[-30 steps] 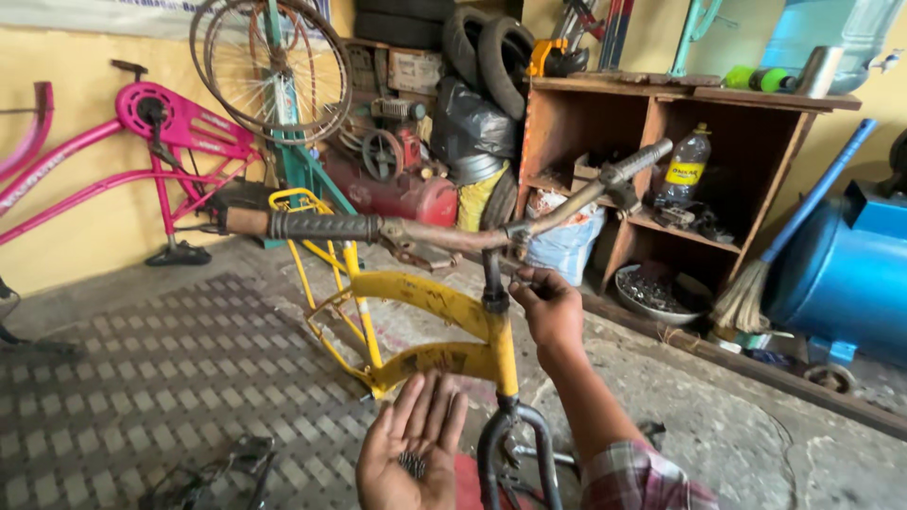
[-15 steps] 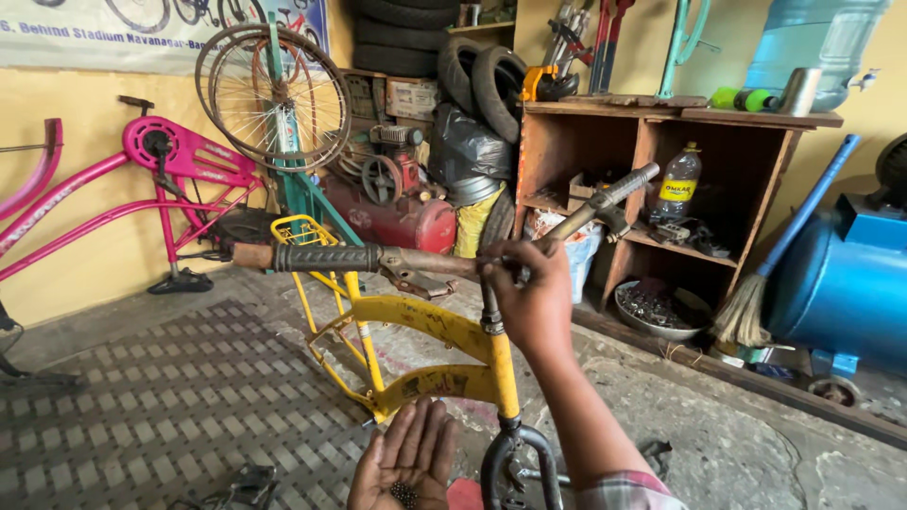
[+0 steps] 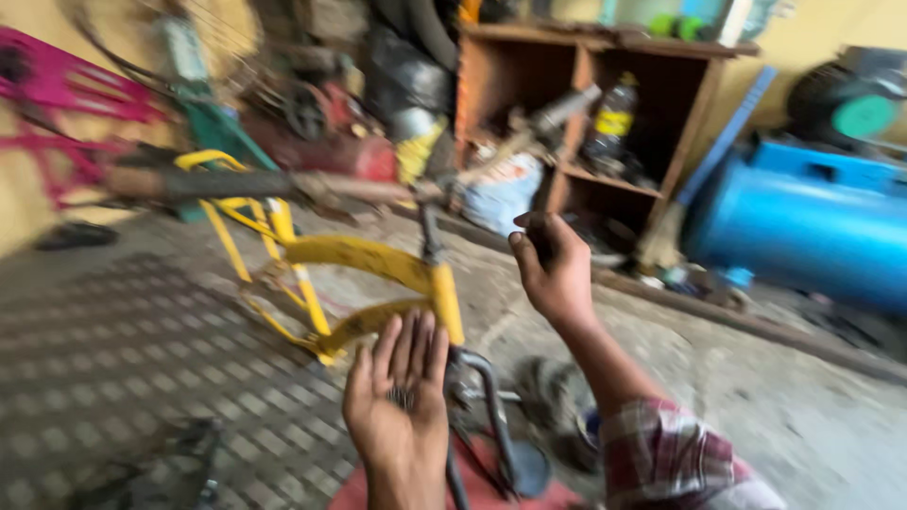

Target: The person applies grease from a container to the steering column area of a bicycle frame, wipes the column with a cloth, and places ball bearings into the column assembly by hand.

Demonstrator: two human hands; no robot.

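Two hands are up in front of the yellow metal bike frame (image 3: 378,260), and the whole view is blurry. The left hand (image 3: 402,401) is open and flat, palm up, just below the frame, with a few small dark bits (image 3: 402,397) lying in it; I cannot tell what they are. The right hand (image 3: 553,269) is raised to the right of the frame, fingers curled loosely, holding nothing I can make out. Above the frame runs a rusty handlebar with a black grip (image 3: 217,184). Behind it stands a brown wooden shelf (image 3: 699,104), and a big blue barrel (image 3: 803,231) lies far off to the frame's right.
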